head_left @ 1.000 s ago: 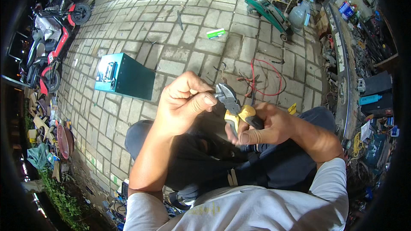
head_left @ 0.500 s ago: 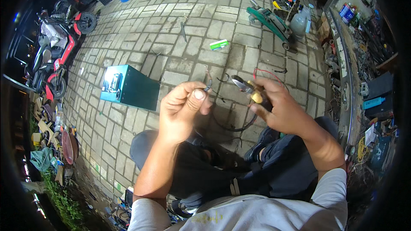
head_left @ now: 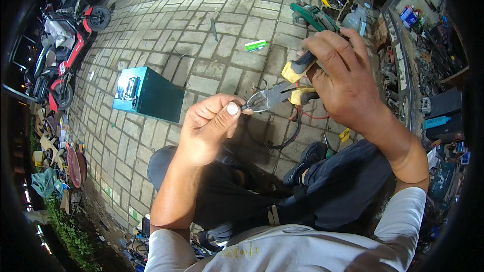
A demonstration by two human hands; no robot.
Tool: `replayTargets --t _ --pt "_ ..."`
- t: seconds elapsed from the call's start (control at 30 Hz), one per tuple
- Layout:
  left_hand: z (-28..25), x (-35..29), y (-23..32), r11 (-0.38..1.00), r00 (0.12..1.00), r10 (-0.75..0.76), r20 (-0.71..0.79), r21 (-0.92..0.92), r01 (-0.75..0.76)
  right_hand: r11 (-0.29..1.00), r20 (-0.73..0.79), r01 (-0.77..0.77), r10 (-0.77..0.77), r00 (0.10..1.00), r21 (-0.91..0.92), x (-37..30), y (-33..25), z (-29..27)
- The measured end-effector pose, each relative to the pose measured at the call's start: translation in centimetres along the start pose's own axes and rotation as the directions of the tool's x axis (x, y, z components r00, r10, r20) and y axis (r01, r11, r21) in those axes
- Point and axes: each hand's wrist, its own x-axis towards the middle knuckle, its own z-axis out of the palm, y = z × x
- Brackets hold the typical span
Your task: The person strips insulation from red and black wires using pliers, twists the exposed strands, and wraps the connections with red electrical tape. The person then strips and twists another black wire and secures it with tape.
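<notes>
My left hand (head_left: pixel 206 126) pinches the end of a dark cable (head_left: pixel 245 106) between thumb and fingers. In my right hand (head_left: pixel 348 78) are pliers (head_left: pixel 275 95) with yellow and black handles, the handles spread apart. Their jaws point left and meet the cable end at my left fingertips; whether they bite on it I cannot tell. A black cable loop (head_left: pixel 290 143) hangs or lies below the pliers, with a thin red wire (head_left: pixel 317 117) beside it. To the left of my left hand stands a dark green box (head_left: pixel 161 98) with a handle on its face.
Beyond my hands a green-and-white small box (head_left: pixel 255 45) lies on the paving. A green floor jack (head_left: pixel 315 17) and a clear plastic jug (head_left: pixel 355 20) stand far right. Near my shoe is a screwdriver (head_left: pixel 328 148). A red scooter (head_left: pixel 63 65) is parked at left. Clutter lines both sides.
My right hand has risen and moved right, turning the pliers so their jaws now reach the cable end. The bare wire strands above my left fingers no longer show.
</notes>
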Motion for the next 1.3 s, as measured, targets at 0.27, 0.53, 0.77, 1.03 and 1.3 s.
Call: replayTargets --t 0.27,0.53,0.77,1.03,1.3 --pt "-0.1 -0.2 0.2 1.000 0.999 0.023 0.030 0.007 -0.023 0.999 0.103 0.048 -0.046 0.994 -0.022 0.2 0.0 -0.7" --pt "-0.3 -0.5 0.2 0.996 0.996 0.076 0.053 0.049 -0.078 0.999 0.171 0.045 -0.042 0.984 -0.013 0.5 -0.4 -1.2" --pt "-0.4 -0.8 0.4 0.998 0.994 0.058 0.098 0.031 -0.061 0.998 0.210 0.056 -0.061 0.976 0.029 0.9 -0.6 -2.1" --pt "-0.5 -1.1 0.6 0.996 0.987 0.090 0.136 0.002 -0.091 0.996 0.227 0.083 -0.089 0.970 0.034 0.9 -0.4 -2.4" --pt "-0.7 -1.3 0.9 0.988 0.983 0.147 0.106 0.032 -0.151 0.973 0.229 0.096 -0.144 0.963 0.210 0.9 -0.2 -2.5"
